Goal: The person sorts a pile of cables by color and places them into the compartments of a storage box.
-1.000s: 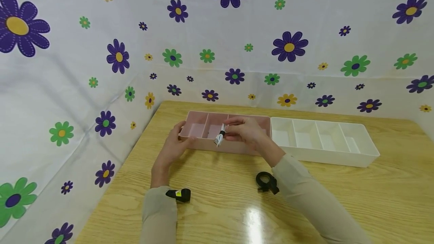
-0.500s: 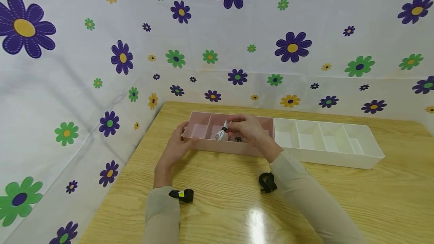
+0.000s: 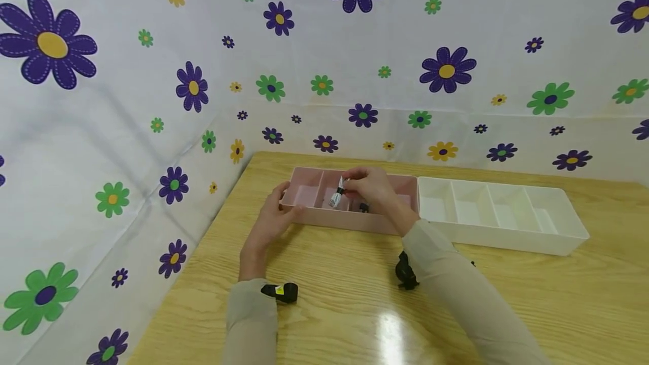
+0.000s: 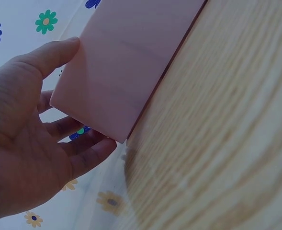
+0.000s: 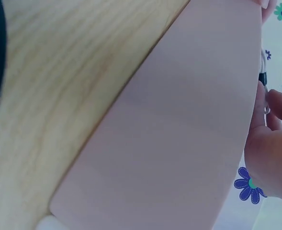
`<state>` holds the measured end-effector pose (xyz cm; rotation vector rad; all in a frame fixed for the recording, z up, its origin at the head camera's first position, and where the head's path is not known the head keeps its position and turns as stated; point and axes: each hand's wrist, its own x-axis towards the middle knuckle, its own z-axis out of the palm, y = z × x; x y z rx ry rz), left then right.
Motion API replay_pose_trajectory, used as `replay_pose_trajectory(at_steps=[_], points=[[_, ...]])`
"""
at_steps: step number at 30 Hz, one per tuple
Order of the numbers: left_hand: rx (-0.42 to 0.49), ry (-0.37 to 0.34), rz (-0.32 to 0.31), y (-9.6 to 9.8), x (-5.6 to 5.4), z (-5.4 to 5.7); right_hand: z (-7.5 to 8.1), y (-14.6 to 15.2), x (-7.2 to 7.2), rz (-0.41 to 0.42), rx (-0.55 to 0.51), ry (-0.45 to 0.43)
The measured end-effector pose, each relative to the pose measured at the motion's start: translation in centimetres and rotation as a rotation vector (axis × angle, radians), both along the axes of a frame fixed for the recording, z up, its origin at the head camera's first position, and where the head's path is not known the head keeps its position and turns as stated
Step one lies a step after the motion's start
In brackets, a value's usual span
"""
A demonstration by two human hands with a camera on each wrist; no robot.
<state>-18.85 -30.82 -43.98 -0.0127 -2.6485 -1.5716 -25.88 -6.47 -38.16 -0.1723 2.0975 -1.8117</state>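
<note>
A pink divided organizer box lies on the table, and my left hand holds its left end. In the left wrist view the thumb lies at the rim and the other fingers reach round the end wall. My right hand pinches a white cable, bundled with a black tie, over the second compartment from the left. Its lower end is below the rim level. A small black object shows in the compartment to the right, partly hidden by the hand.
A white divided organizer box stands end to end with the pink one. A coiled black cable lies on the wooden table, partly covered by the right sleeve. A flowered cloth rises behind and at the left.
My right hand has lowered the white cable from above the front rim into the second compartment's opening. The left hand keeps its hold. The head view has shifted slightly left.
</note>
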Motion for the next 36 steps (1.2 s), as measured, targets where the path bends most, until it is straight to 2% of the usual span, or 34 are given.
replay_pose_trajectory(at_steps=[5, 10, 14, 20, 26, 33, 36], points=[[0.004, -0.002, -0.001, -0.1, 0.2, -0.1, -0.2, -0.6, -0.6, 0.094, 0.141, 0.147], [-0.007, 0.008, 0.009, 0.0, 0.1, 0.2, -0.3, -1.4, -0.9, 0.183, 0.353, 0.400], [0.001, -0.007, 0.020, 0.0, 0.2, 0.3, -0.2, -2.3, -0.9, 0.229, 0.472, 0.529], [0.006, -0.015, 0.035, -0.3, 0.3, 0.4, -0.1, -3.1, -1.0, 0.262, 0.538, 0.518], [0.019, 0.021, 0.000, -0.4, 0.0, 0.1, 0.3, -3.1, -1.6, 0.299, 0.602, 0.457], [-0.014, 0.010, 0.019, -0.1, 0.2, 0.0, 0.9, -2.6, -2.6, 0.379, 0.564, 0.404], [-0.027, 0.018, 0.026, -0.1, 0.3, -0.1, 1.5, -2.6, -2.8, 0.383, 0.497, 0.313]])
